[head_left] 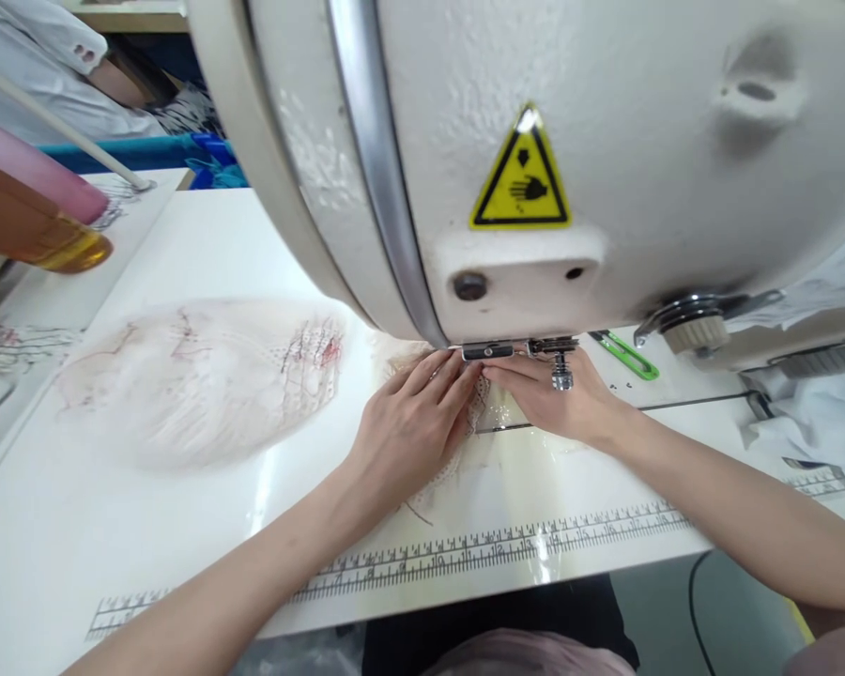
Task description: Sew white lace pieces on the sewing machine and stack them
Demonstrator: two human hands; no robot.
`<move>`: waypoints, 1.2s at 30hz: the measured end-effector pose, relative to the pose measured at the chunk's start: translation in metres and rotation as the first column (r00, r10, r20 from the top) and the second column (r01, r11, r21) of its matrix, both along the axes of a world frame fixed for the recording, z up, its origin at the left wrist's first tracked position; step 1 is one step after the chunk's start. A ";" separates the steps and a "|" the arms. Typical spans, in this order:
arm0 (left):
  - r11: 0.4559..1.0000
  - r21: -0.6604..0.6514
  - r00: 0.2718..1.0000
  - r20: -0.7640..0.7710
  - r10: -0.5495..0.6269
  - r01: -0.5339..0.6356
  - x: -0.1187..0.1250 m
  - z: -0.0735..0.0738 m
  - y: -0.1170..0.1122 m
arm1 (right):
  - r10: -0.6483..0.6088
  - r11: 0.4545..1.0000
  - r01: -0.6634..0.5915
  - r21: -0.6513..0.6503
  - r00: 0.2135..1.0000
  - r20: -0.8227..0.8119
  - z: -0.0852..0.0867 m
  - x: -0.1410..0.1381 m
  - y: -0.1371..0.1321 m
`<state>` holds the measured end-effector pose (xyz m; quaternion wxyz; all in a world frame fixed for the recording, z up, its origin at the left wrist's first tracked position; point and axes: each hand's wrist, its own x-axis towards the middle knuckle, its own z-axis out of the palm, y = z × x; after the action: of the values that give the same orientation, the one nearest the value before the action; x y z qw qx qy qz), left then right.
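Both hands are at the needle area of a white sewing machine [422, 141]. A strip of pale lace fabric [477, 404] lies under and beside my left hand [412, 418], trailing toward the table's front. My left hand lies flat on it, fingers stretched forward. My right hand [556, 394] comes in from the right, its fingers extended left toward the left fingertips. Its fingertips are partly hidden behind the metal thread guide [553, 349]. The needle and presser foot cannot be made out.
A pile of pale lace with dark and red threads [204, 385] lies left on the white table. A printed ruler scale [437, 561] runs along the front edge. A green cutter [626, 355] lies at right. Thread cones [35, 225] and another person's sleeve [63, 38] are upper left.
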<state>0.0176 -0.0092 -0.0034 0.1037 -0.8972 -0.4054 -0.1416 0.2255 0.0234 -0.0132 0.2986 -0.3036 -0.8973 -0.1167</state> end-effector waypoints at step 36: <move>0.962 0.200 0.979 -0.116 -0.165 0.186 -0.016 0.019 0.009 | 0.012 0.997 -0.006 -0.079 0.998 0.065 0.008 -0.006 -0.013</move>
<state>0.0016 -0.0001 0.0160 0.2046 -0.9196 -0.3013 -0.1476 0.2194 0.0106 -0.0054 0.2574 -0.3072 -0.9118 -0.0896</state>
